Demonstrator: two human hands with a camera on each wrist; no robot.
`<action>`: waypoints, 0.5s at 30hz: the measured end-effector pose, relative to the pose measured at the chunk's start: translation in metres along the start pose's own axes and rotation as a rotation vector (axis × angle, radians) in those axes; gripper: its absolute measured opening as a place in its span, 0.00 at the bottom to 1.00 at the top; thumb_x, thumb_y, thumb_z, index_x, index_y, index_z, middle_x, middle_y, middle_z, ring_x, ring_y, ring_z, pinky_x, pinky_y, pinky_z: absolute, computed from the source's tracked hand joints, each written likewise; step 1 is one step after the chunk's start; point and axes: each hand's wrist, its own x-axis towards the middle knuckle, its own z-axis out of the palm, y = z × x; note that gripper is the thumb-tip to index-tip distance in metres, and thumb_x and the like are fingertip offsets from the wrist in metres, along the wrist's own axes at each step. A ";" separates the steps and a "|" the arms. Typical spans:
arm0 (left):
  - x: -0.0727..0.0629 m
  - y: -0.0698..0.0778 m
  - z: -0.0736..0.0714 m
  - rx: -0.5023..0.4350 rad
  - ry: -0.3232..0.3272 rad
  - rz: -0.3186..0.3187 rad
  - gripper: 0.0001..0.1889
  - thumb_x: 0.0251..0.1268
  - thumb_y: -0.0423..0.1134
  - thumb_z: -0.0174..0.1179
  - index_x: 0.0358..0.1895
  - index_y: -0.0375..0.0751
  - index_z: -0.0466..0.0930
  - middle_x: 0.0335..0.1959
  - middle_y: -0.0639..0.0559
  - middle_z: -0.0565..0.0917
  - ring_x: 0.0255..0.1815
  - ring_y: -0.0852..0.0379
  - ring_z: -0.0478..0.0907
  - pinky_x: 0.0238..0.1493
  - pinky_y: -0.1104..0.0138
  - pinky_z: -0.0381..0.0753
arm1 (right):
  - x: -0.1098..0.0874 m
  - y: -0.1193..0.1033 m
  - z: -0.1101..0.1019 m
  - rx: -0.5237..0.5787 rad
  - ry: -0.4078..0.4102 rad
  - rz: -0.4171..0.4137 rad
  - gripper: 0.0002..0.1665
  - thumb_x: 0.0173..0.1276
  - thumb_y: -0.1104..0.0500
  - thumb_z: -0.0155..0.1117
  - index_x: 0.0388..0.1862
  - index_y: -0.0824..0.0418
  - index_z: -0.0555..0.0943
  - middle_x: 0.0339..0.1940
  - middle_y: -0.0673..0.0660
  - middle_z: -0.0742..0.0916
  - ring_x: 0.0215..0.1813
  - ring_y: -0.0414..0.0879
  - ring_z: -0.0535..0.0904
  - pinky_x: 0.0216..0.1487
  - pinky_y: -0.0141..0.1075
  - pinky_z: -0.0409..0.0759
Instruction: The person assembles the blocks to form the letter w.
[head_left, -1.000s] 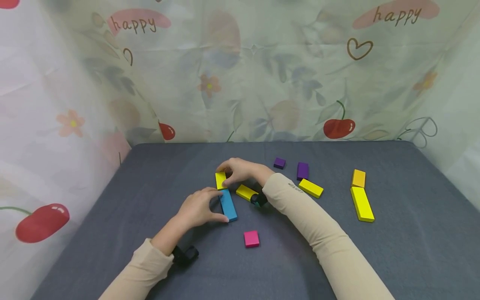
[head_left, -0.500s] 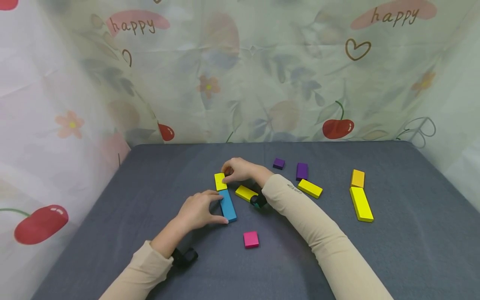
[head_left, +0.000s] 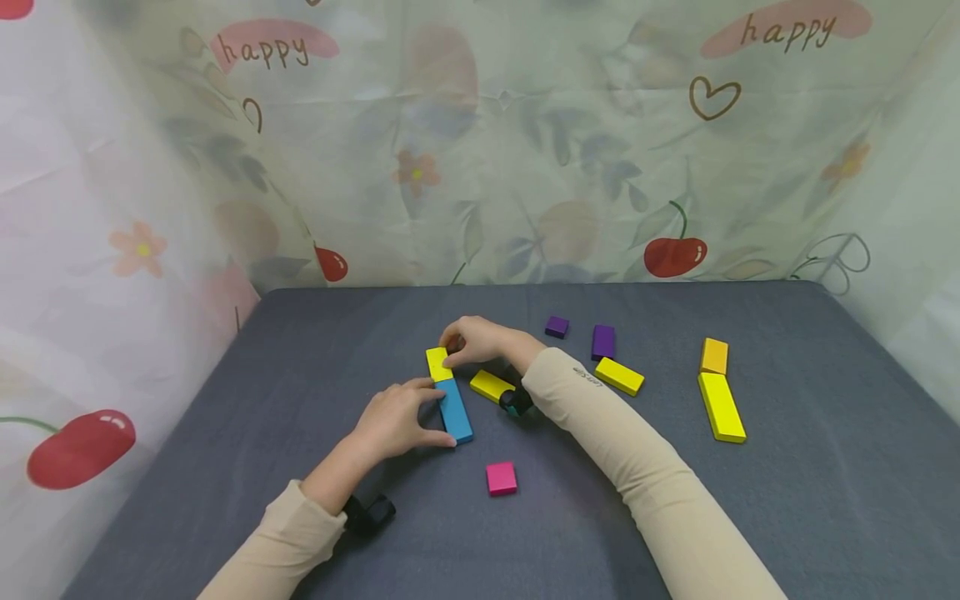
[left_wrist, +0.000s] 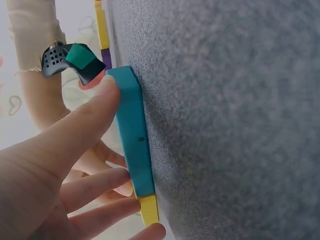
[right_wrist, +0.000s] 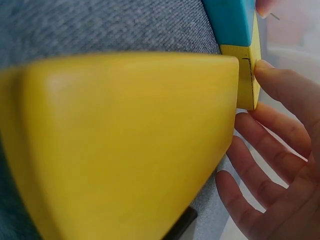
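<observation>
A blue block (head_left: pixel 455 414) lies flat on the grey cloth, left of centre, with a short yellow block (head_left: pixel 439 364) end to end against its far end. My left hand (head_left: pixel 395 419) spans the blue block, thumb at its near end and fingertips by its far end. The left wrist view shows the thumb on the blue block (left_wrist: pixel 134 135) and fingers along it. At the short yellow block is my right hand (head_left: pixel 478 340), its thumb at the right edge and index finger near the far corner. In the right wrist view, thumb and index finger touch the short yellow block (right_wrist: pixel 246 75).
A longer yellow block (head_left: pixel 491 386) lies under my right wrist, beside the wrist camera. The pink block (head_left: pixel 502 479) sits nearer me. Rightward are purple blocks (head_left: pixel 603 342), another yellow block (head_left: pixel 619 377), and an orange block (head_left: pixel 715 356) touching a long yellow one (head_left: pixel 722 407).
My right hand's fingers have slid to the right side of the short yellow block, which has turned slightly into line with the blue one. The left hand has stayed nearly still.
</observation>
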 end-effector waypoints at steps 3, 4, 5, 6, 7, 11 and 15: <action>0.001 -0.001 0.000 -0.018 -0.013 -0.002 0.38 0.43 0.59 0.70 0.60 0.45 0.75 0.65 0.43 0.73 0.55 0.43 0.75 0.51 0.49 0.76 | 0.000 0.000 0.000 -0.005 -0.005 -0.007 0.22 0.65 0.54 0.62 0.57 0.60 0.77 0.52 0.57 0.83 0.53 0.48 0.78 0.56 0.36 0.77; 0.001 -0.001 0.000 -0.022 -0.017 -0.003 0.39 0.43 0.59 0.70 0.60 0.45 0.75 0.65 0.43 0.73 0.55 0.43 0.76 0.51 0.49 0.76 | -0.001 -0.001 -0.001 -0.004 -0.005 -0.009 0.22 0.65 0.54 0.62 0.57 0.60 0.77 0.52 0.57 0.83 0.53 0.48 0.78 0.56 0.36 0.77; 0.001 -0.002 0.000 -0.026 -0.019 -0.002 0.39 0.43 0.59 0.70 0.60 0.45 0.75 0.65 0.43 0.73 0.55 0.43 0.76 0.51 0.49 0.77 | -0.001 -0.001 -0.001 -0.005 -0.006 -0.009 0.22 0.65 0.54 0.62 0.57 0.60 0.77 0.53 0.57 0.83 0.53 0.48 0.78 0.56 0.36 0.77; 0.002 -0.002 0.000 -0.028 -0.022 -0.001 0.39 0.43 0.59 0.70 0.61 0.45 0.74 0.65 0.43 0.73 0.56 0.43 0.76 0.51 0.49 0.77 | -0.001 -0.001 -0.001 -0.004 -0.007 -0.010 0.23 0.65 0.54 0.62 0.57 0.60 0.77 0.53 0.57 0.83 0.53 0.48 0.78 0.56 0.36 0.77; 0.002 -0.002 0.000 -0.031 -0.024 -0.001 0.39 0.43 0.59 0.70 0.61 0.45 0.74 0.65 0.43 0.72 0.57 0.43 0.76 0.52 0.48 0.76 | -0.001 -0.001 -0.001 -0.006 -0.007 -0.010 0.23 0.65 0.54 0.62 0.57 0.60 0.77 0.53 0.57 0.83 0.53 0.48 0.78 0.56 0.36 0.77; 0.002 -0.002 0.000 -0.036 -0.030 -0.003 0.39 0.43 0.59 0.70 0.61 0.44 0.74 0.65 0.43 0.72 0.59 0.42 0.74 0.54 0.47 0.75 | 0.000 0.000 0.000 0.003 -0.009 -0.006 0.23 0.65 0.54 0.62 0.58 0.60 0.76 0.53 0.57 0.83 0.54 0.48 0.78 0.56 0.36 0.77; 0.002 -0.002 0.000 -0.033 -0.029 -0.001 0.39 0.43 0.59 0.70 0.61 0.45 0.74 0.65 0.43 0.72 0.60 0.42 0.74 0.55 0.46 0.74 | -0.001 0.001 0.000 0.000 -0.011 -0.011 0.25 0.66 0.54 0.61 0.60 0.60 0.75 0.54 0.58 0.82 0.55 0.49 0.78 0.57 0.37 0.77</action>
